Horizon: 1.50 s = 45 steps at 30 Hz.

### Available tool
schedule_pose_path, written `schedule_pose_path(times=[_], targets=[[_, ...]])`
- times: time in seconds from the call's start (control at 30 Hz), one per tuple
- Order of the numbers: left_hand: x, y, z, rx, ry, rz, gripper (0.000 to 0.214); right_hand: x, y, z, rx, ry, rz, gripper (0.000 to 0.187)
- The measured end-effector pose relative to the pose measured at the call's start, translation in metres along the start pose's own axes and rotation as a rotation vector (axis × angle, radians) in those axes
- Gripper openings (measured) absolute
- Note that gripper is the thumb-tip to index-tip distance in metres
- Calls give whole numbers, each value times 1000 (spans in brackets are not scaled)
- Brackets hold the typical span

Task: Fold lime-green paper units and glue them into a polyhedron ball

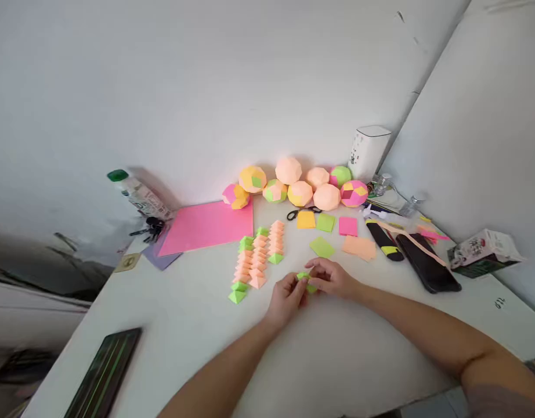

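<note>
Both hands meet at the middle of the white table (198, 325). My left hand (286, 297) and my right hand (332, 277) pinch a small folded green paper piece (306, 280) between their fingertips. Just left of them lie rows of folded orange and green paper units (259, 258). A loose green square (322, 247) lies beyond my right hand, with an orange paper stack (359, 247) to its right.
Several paper balls (300, 184) line the wall, with scissors (299, 213) and yellow, green and pink note squares before them. A pink sheet (209, 225), bottle (139, 194) and keys sit left. A phone (427, 262), marker and carton (483, 251) sit right. A tablet (104, 371) lies near left.
</note>
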<state>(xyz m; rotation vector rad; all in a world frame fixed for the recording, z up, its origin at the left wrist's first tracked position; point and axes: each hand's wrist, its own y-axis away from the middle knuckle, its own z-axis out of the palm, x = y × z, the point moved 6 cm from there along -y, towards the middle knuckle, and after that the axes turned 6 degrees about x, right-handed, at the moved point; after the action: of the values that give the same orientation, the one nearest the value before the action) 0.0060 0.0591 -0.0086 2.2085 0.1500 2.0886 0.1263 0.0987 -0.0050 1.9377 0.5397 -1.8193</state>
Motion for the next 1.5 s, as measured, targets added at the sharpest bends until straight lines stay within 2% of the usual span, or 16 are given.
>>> schedule_pose_path(times=[0.1, 0.27, 0.63, 1.13, 1.23, 1.3, 1.5], targets=[[4, 2, 0, -6, -25, 14, 42, -1, -1, 0, 1, 38, 0, 28], [7, 4, 2, -39, -7, 13, 43, 0, -1, -3, 58, -28, 40, 28], [12, 7, 2, -53, 5, -35, 25, -3, 0, -1, 37, -77, 46, 23], [12, 6, 1, -27, 115, -76, 31, -5, 1, 1, -27, -14, 16, 26], [8, 4, 0, -21, 161, -97, 33, -10, 4, 2, -11, 40, -66, 19], [6, 3, -1, -8, 191, -111, 32, -15, 6, 1, 39, 138, -181, 16], [6, 1, -4, -2, 253, -115, 29, -31, 18, 8, 105, 594, -726, 23]])
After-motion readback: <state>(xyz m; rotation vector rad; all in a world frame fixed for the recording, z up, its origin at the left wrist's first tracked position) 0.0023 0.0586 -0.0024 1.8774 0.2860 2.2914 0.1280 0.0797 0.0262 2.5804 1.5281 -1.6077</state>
